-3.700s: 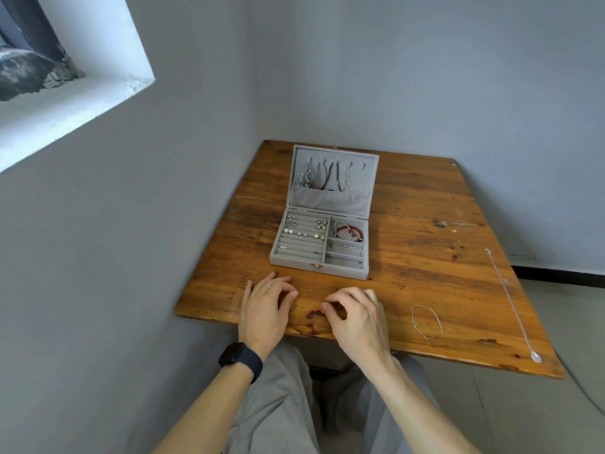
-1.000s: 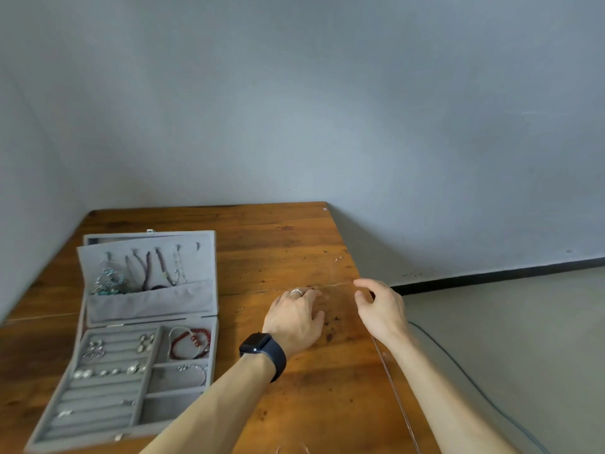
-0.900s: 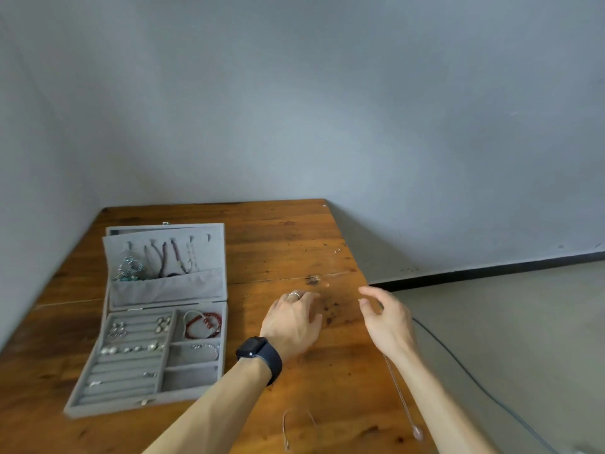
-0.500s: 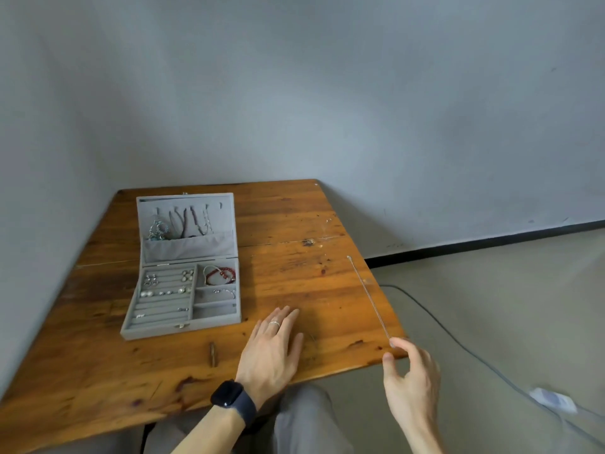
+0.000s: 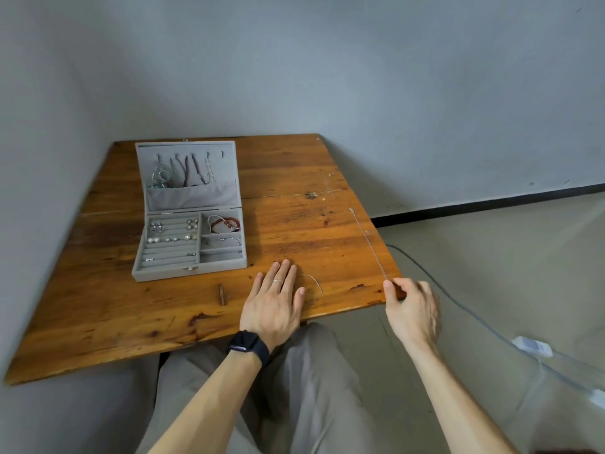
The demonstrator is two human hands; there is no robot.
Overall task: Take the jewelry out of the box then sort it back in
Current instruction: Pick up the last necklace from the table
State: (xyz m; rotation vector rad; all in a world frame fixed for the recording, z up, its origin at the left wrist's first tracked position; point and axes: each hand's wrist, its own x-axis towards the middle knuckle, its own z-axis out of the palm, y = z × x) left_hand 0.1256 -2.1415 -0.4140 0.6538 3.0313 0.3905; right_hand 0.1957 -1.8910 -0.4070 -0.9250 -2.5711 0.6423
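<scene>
Your count: one box [image 5: 163, 272], one table [image 5: 294, 224].
Outside the box you have one chain [image 5: 369, 244] at 3 o'clock and one bangle [image 5: 316, 280] at 4 o'clock.

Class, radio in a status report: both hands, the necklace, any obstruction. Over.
Left hand flat on table. Right hand pinches necklace, near end. Bangle beside left hand; box open.

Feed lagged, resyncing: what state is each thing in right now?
left hand: flat on table, holding nothing.
right hand: pinches chain at its near end.
chain: stretched straight along table.
bangle: loose on table, beside left hand.
jewelry box: open, lid raised.
</scene>
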